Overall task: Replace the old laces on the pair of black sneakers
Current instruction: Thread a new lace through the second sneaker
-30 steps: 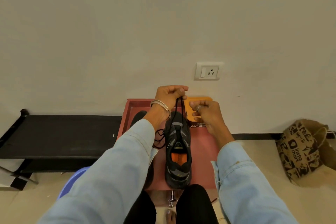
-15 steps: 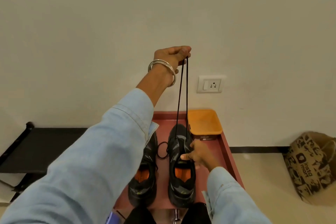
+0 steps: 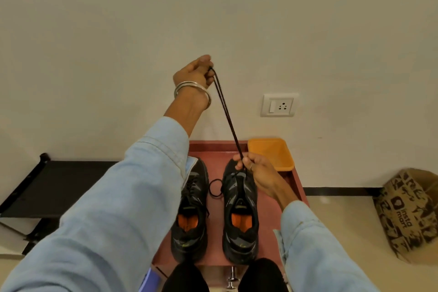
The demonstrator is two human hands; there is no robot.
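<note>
Two black sneakers with orange insoles stand side by side on a red tray. The left sneaker still has its lace in. My left hand is raised high against the wall, shut on both ends of a black lace that runs taut down to the toe end of the right sneaker. My right hand pinches the two lace strands just above that sneaker's front eyelets. A loose black lace loop lies on the tray between the two sneakers.
An orange tray sits at the red tray's far right corner by the wall. A wall socket is above it. A black bench stands to the left, a printed paper bag on the floor at right.
My left hand rose from tray level to high up the wall, pulling the lace taut. My right hand went from the orange tray onto the right sneaker, then up to the lace strands.
</note>
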